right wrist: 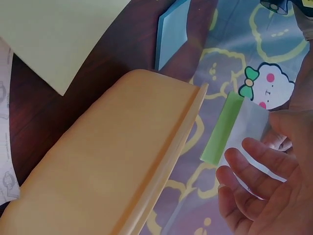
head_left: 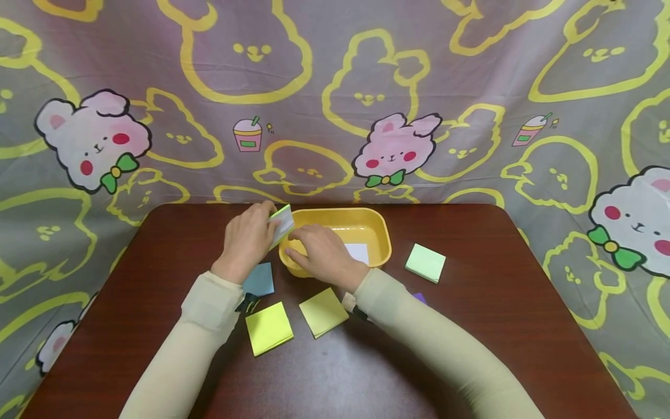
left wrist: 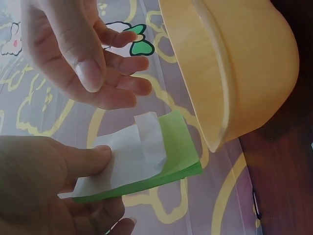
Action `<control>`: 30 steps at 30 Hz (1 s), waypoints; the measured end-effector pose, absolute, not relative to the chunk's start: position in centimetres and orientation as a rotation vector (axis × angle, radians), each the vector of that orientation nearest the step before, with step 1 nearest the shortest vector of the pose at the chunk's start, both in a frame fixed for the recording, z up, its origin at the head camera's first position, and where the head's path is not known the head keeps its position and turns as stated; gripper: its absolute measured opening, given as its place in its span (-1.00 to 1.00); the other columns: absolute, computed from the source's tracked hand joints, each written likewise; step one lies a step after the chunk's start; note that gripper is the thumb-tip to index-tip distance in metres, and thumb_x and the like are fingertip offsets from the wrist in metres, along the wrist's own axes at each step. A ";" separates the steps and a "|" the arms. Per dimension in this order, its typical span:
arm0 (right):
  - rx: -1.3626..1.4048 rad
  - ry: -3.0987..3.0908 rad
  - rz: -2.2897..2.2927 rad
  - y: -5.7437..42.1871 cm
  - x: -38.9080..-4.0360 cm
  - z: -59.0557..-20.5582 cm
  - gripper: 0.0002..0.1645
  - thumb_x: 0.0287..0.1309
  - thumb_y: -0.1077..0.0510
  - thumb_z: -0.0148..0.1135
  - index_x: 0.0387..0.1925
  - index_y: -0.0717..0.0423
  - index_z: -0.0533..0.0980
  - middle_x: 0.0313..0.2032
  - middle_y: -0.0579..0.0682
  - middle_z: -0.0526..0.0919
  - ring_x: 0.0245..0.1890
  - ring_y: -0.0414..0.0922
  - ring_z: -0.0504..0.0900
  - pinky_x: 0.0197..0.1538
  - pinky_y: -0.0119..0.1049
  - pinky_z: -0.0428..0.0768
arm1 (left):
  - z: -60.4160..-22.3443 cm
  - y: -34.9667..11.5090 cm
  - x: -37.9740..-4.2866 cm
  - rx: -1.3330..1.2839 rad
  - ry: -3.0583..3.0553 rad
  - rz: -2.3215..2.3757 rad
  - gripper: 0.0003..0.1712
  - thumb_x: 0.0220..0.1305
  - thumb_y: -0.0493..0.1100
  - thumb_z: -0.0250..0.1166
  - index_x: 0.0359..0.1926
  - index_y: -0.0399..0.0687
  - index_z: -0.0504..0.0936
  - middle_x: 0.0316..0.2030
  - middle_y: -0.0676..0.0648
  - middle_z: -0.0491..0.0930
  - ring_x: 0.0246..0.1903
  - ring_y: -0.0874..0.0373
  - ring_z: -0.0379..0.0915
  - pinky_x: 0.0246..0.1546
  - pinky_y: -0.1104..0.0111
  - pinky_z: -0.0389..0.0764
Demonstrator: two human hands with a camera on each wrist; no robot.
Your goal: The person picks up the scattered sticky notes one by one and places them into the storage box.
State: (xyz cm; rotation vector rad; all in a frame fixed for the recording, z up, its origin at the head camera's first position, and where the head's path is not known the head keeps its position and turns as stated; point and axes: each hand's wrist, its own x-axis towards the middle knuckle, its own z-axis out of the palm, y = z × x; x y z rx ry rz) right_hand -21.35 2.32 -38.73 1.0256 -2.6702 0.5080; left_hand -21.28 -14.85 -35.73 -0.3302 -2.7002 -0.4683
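Near the left end of a yellow plastic basket [head_left: 386,235], my left hand [head_left: 246,241] pinches a green sticky note pad [left wrist: 183,147] between thumb and fingers. A white paper piece [left wrist: 124,154] with a folded strip lies over the pad's face, under the thumb. My right hand [head_left: 325,254] hovers over the basket's near left rim, its fingers loosely bent and holding nothing. The left wrist view shows a gap between these fingers and the pad. Inside the basket lies a white sheet [head_left: 358,252].
Around the basket's near side are a blue pad [head_left: 260,279], a bright yellow pad [head_left: 269,329] and a pale yellow pad [head_left: 323,312]. A mint green pad [head_left: 426,263] lies to the right. My right sleeve partly hides a purple piece [head_left: 420,297]. Behind the table hangs a patterned curtain [head_left: 314,116].
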 end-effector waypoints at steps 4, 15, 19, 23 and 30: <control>1.018 -2.674 0.506 2.5 -21.3 -38.7 -0.57 0.20 -0.13 0.11 -0.11 0.08 0.61 -0.26 -0.06 0.66 -0.29 -0.14 0.56 -0.22 -0.25 0.52 | -35.7 -14.7 -21.2 -0.335 -2.701 -0.462 -0.74 0.24 -0.07 0.22 -0.14 -0.14 0.56 -0.36 -0.16 0.59 -0.56 -0.04 0.44 -0.59 0.10 0.44; 0.983 -2.708 0.523 3.4 -21.4 -39.0 -0.56 0.20 -0.12 0.12 -0.08 0.09 0.60 -0.17 -0.01 0.67 -0.19 -0.11 0.58 -0.15 -0.22 0.53 | -35.6 -14.4 -21.2 -0.325 -2.722 -0.485 -0.73 0.25 -0.06 0.21 -0.12 -0.13 0.56 -0.34 -0.15 0.60 -0.54 -0.02 0.45 -0.56 0.11 0.45; 0.970 -2.714 0.528 3.7 -21.5 -39.0 -0.56 0.21 -0.13 0.11 -0.09 0.10 0.60 -0.16 -0.01 0.67 -0.17 -0.11 0.57 -0.13 -0.21 0.53 | -35.6 -14.3 -21.2 -0.330 -2.731 -0.485 -0.71 0.25 -0.06 0.21 -0.10 -0.13 0.55 -0.32 -0.16 0.60 -0.54 -0.01 0.46 -0.57 0.13 0.45; 0.960 -2.714 0.530 3.9 -21.6 -39.0 -0.55 0.21 -0.13 0.10 -0.09 0.09 0.60 -0.15 -0.03 0.67 -0.15 -0.11 0.57 -0.11 -0.21 0.52 | -35.7 -14.1 -21.3 -0.338 -2.730 -0.482 -0.70 0.25 -0.05 0.21 -0.09 -0.13 0.55 -0.31 -0.15 0.61 -0.55 -0.01 0.45 -0.58 0.13 0.45; 0.938 -2.719 0.549 4.2 -21.6 -39.1 -0.58 0.20 -0.12 0.12 -0.09 0.07 0.60 -0.15 -0.05 0.66 -0.12 -0.11 0.57 -0.06 -0.21 0.51 | -36.0 -13.8 -21.3 -0.354 -2.720 -0.488 -0.71 0.24 -0.06 0.22 -0.10 -0.12 0.56 -0.33 -0.14 0.61 -0.55 0.00 0.46 -0.58 0.13 0.45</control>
